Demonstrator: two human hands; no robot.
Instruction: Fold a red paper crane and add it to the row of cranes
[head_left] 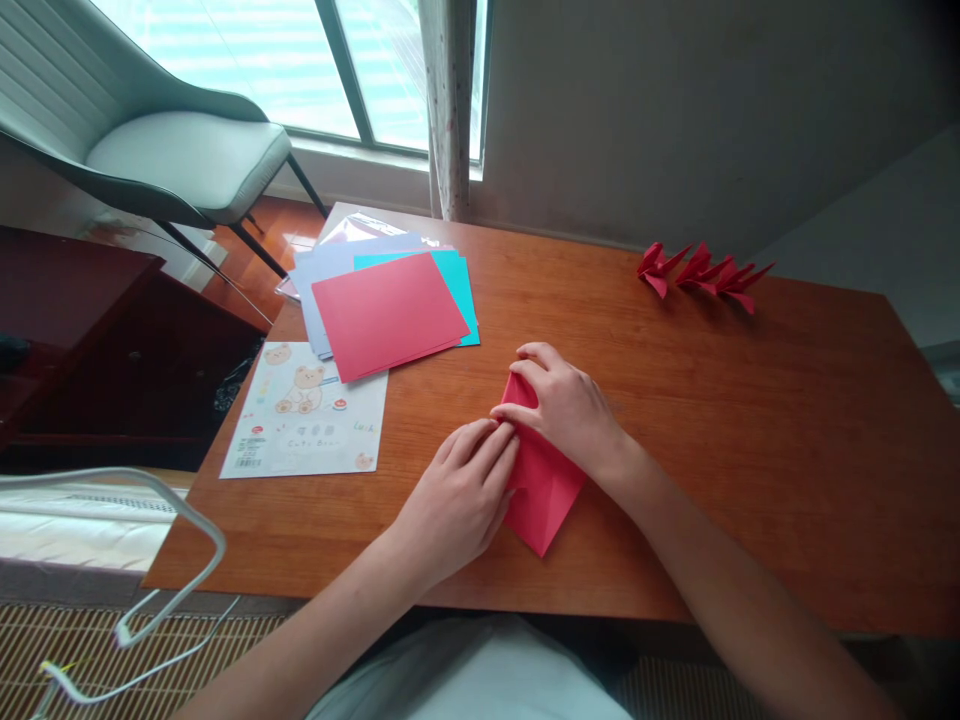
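Observation:
A sheet of red origami paper [546, 490], partly folded, lies on the wooden table in front of me, one corner pointing towards me. My left hand [472, 480] is closed at its left edge, fingertips pressing on the paper. From the right, my right hand [566, 405] pinches the far part of the paper, thumb and fingers bent over its upper corner. The two hands nearly meet at a fold, and the fingers hide part of that edge.
Left on the table [750, 450] lie red sheets [390, 315], blue sheets [469, 300] and a bear-printed card [304, 415]. Folded red paper cranes [701, 268] stand at the back right. A chair [187, 160] is beyond the left edge; a white metal frame [214, 540] is near left.

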